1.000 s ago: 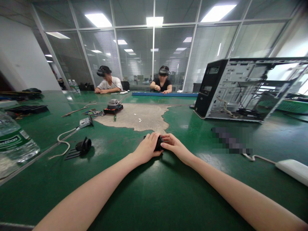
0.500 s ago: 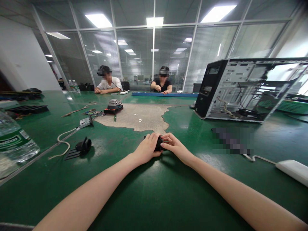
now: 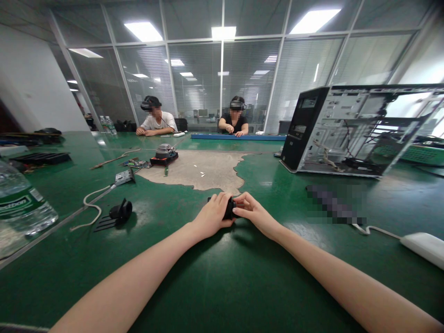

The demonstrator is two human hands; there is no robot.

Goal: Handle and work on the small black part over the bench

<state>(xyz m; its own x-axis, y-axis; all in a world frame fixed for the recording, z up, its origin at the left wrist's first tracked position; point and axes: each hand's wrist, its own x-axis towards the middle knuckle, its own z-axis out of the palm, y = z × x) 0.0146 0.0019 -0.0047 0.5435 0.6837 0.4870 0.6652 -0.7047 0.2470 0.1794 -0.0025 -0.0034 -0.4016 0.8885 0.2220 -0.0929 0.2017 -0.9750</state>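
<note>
A small black part [image 3: 229, 209] is between my hands, low over the green tabletop [image 3: 222, 277]. My left hand [image 3: 212, 213] wraps round it from the left and hides much of its shape. From the right, my right hand [image 3: 252, 212] has its thumb and fingertips pinched together at the part's right side; what lies between those fingertips is too small to tell. To the left, a black round piece with flat prongs [image 3: 120, 212] lies on the table.
An open computer case [image 3: 347, 132] stands at the right. A water bottle [image 3: 24, 203], a metal piece with a cable [image 3: 124, 176] and a red-and-black device [image 3: 164, 155] are at the left. Two people [image 3: 156, 118] [image 3: 236, 118] sit across, behind a blue bar [image 3: 239, 137]. A white power strip [image 3: 423, 247] lies right.
Both hands keep nearly the same hold around the black part. The view has shifted very slightly.
</note>
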